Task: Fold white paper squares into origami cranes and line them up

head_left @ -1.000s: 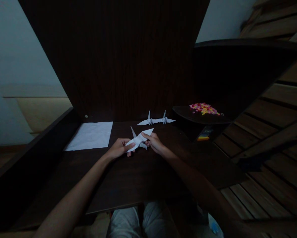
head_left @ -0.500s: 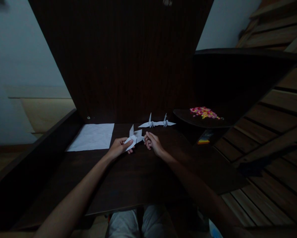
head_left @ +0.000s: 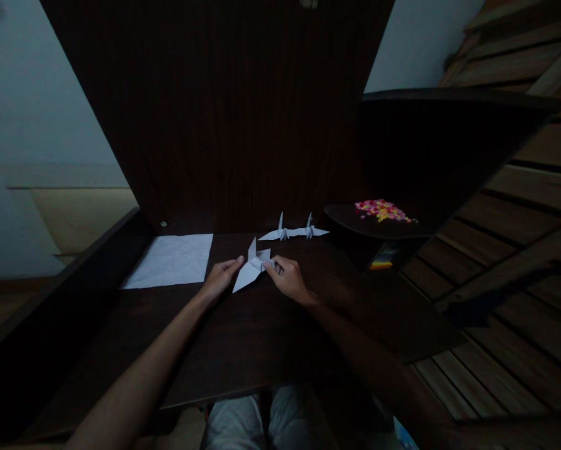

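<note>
A folded white paper crane (head_left: 248,275) is in front of me over the dark desk, one pointed flap reaching down to the left and others standing up. My right hand (head_left: 287,278) pinches its right end between thumb and fingers. Close by its left side is my left hand (head_left: 222,276), fingers drawn together and thumb pointing at the paper. Whether this hand grips any of the crane I cannot tell. Behind it, two more paper cranes (head_left: 295,232) stand joined in a row near the back panel.
A white paper sheet (head_left: 170,261) lies at the left of the desk. Small pink, red and yellow pieces (head_left: 382,210) are heaped on a corner shelf (head_left: 343,217) at the right, with a yellow-edged item (head_left: 382,264) below. A raised side board (head_left: 59,287) borders the left.
My left hand has come off the flap it was holding and drawn slightly left. My right thumb and fingers have closed on the crane's right end.
</note>
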Tool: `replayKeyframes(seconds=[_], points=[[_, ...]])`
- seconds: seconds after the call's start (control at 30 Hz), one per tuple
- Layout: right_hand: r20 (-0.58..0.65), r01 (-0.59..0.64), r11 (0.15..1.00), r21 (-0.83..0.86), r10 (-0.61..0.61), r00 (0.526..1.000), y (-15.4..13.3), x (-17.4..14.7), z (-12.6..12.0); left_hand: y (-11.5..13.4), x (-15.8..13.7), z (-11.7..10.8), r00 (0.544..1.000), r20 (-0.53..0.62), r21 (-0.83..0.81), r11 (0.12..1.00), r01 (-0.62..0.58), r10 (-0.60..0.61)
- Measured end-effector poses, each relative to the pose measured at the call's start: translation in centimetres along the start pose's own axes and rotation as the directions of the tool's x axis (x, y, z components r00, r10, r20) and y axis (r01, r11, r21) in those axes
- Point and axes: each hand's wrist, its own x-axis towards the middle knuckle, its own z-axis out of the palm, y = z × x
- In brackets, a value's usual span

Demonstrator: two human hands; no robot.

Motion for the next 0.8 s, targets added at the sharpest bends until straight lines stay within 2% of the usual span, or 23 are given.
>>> replayKeyframes(seconds=[0.17, 0.27, 0.37, 0.47, 0.6, 0.7, 0.8], points=[[-0.139, -0.084, 0.976, -0.202, 0.056, 0.989, 1.3, 0.8, -2.6, 0.2, 0.3, -0.6, 0.996, -0.071, 0.062, 0.997, -0.043, 0.047], [-0.191, -0.195, 0.912, -0.36, 0.132, 0.973, 2.6, 1.0, -4.9, 0.1, 0.3, -0.9, 0.981, -0.118, 0.227, 0.966, -0.123, 0.153], [-0.235, -0.289, 0.807, -0.514, 0.191, 0.953, 4.1, 0.8, -7.1, 0.0, 0.3, -1.0, 0.957, -0.143, 0.423, 0.89, -0.173, 0.254], [-0.285, -0.415, 0.684, -0.6, 0.301, 0.91, 5.4, 0.5, -8.6, 0.0, 0.2, -1.1, 0.934, -0.155, 0.562, 0.806, -0.185, 0.323], [-0.361, -0.57, 0.547, -0.613, 0.447, 0.818, 6.4, 0.7, -9.5, 0.2, 0.1, -1.4, 0.91, -0.165, 0.702, 0.693, -0.162, 0.38], [-0.382, -0.627, 0.485, -0.609, 0.514, 0.768, 6.8, 1.1, -9.5, 0.3, 0.2, -1.7, 0.899, -0.162, 0.789, 0.601, -0.13, 0.408], [-0.382, -0.654, 0.462, -0.599, 0.554, 0.74, 7.0, 1.6, -9.2, 0.3, 0.4, -2.1, 0.888, -0.166, 0.845, 0.526, -0.095, 0.428]])
